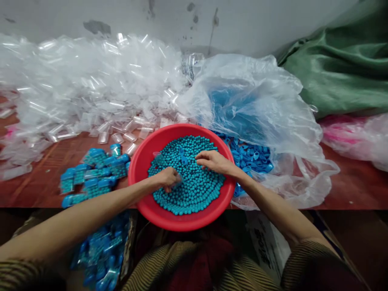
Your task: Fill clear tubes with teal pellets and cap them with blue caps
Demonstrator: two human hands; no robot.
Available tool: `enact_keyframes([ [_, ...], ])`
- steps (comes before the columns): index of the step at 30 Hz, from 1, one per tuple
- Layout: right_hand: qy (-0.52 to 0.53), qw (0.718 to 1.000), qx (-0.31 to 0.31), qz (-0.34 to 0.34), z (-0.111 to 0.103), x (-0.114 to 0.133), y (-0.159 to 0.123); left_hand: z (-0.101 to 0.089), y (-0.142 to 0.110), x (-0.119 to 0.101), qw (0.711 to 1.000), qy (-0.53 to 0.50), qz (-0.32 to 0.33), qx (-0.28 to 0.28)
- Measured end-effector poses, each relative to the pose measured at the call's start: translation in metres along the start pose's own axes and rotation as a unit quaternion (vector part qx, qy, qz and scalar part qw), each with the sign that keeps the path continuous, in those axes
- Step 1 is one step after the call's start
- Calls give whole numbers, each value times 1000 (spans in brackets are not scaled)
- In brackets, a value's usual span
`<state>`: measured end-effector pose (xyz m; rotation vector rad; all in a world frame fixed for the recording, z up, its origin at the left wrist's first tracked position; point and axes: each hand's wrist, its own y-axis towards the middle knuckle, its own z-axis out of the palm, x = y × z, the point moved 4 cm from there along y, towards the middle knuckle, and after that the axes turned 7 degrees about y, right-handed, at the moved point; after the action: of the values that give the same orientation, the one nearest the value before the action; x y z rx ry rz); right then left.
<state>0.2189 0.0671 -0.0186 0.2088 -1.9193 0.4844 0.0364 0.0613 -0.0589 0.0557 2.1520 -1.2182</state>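
Observation:
A red basin (pixel 142 212) full of small teal balls (pixel 194 198) stands in front of me. My left hand (pixel 167 178) is closed over the balls, with a clear plastic container (pixel 178 180), blurred, at its fingertips. On the right side of the basin, my right hand (pixel 214 161) hovers over the balls with its fingers stretched and slightly bent, and I see nothing in them. A blue plastic cap (pixel 183 157) lies on the balls left of that hand. Near the basin's left wall rests another clear container (pixel 157 157).
Filled, blue-capped containers (pixel 97 173) lie left of the basin; more fill a box (pixel 104 250) below. A heap of clear containers (pixel 91 81) covers the back left. Blue caps (pixel 253 155) spill from a plastic bag (pixel 291 117) at right. Green cloth (pixel 342 68) lies behind.

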Motion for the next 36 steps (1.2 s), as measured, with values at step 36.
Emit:
enact_keyframes([
  [36, 278, 949, -142, -45, -23, -6, -12, 20, 57, -56, 963, -218, 112, 114],
])
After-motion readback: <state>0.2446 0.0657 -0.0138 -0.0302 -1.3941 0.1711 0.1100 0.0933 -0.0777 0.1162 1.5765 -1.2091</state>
